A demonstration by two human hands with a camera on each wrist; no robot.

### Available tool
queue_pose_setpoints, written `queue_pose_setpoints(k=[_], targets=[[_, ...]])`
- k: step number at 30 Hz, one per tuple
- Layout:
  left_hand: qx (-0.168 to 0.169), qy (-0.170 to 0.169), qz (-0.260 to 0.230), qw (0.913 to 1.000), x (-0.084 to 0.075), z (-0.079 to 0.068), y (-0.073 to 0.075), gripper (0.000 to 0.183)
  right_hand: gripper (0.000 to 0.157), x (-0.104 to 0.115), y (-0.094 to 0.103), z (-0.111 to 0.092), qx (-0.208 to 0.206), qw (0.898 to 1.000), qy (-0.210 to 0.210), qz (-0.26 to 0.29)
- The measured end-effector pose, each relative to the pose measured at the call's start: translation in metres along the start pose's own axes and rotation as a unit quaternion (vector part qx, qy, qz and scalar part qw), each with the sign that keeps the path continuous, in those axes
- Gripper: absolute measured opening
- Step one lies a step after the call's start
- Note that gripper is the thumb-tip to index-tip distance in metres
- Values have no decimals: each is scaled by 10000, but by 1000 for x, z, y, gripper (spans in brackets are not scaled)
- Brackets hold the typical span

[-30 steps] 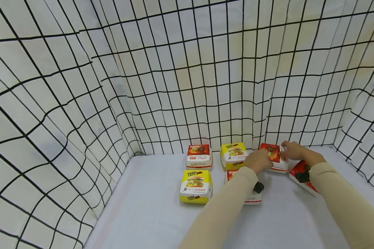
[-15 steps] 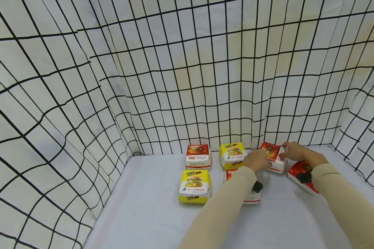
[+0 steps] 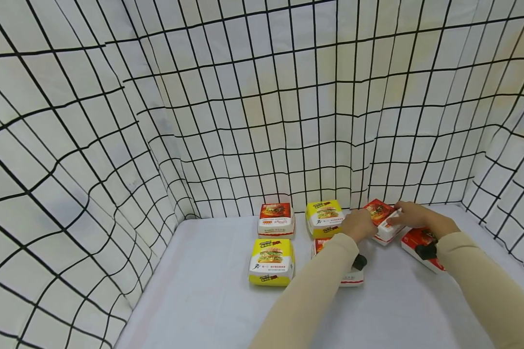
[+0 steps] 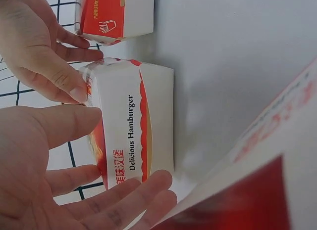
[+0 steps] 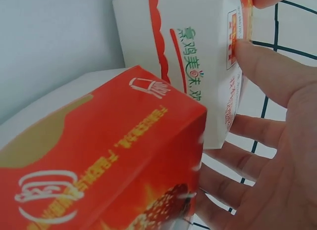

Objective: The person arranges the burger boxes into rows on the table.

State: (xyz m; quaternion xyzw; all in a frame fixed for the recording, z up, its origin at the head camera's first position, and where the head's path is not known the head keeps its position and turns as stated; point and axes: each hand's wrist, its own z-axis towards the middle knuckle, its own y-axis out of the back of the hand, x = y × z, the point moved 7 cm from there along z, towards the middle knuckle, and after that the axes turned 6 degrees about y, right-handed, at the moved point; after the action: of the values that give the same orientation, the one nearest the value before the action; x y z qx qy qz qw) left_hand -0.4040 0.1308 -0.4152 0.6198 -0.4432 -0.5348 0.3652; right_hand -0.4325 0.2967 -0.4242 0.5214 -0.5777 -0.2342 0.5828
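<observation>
Both hands are at a red-and-white hamburger box [image 3: 377,211] at the back right, turned at an angle on the table. My left hand [image 3: 359,225] holds its left side; in the left wrist view the thumb lies at the top edge and the fingers spread along the side of the hamburger box [image 4: 131,126]. From the other side my right hand [image 3: 412,214] grips it, the thumb on the upper edge of the hamburger box [image 5: 198,47] in the right wrist view. Another red box [image 3: 422,247] sits askew just below the right hand, partly hidden by the wrist.
To the left stand a red box [image 3: 276,220] and a yellow box [image 3: 324,218] at the back, with a yellow box [image 3: 271,261] in front. My left arm partly covers another red box [image 3: 352,278]. Black-gridded white walls [image 3: 262,121] enclose the white table [image 3: 192,291].
The hamburger box between the hands has turned from nearly straight to a clear angle, its front side now facing more to the right. The other boxes keep their places.
</observation>
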Motion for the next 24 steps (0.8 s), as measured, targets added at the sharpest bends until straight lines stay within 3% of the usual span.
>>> queue_pose_setpoints(k=[24], targets=[[144,95,-95,9998,2,7,-4,41,81,-8,-1,0,12,9998,124,-168]])
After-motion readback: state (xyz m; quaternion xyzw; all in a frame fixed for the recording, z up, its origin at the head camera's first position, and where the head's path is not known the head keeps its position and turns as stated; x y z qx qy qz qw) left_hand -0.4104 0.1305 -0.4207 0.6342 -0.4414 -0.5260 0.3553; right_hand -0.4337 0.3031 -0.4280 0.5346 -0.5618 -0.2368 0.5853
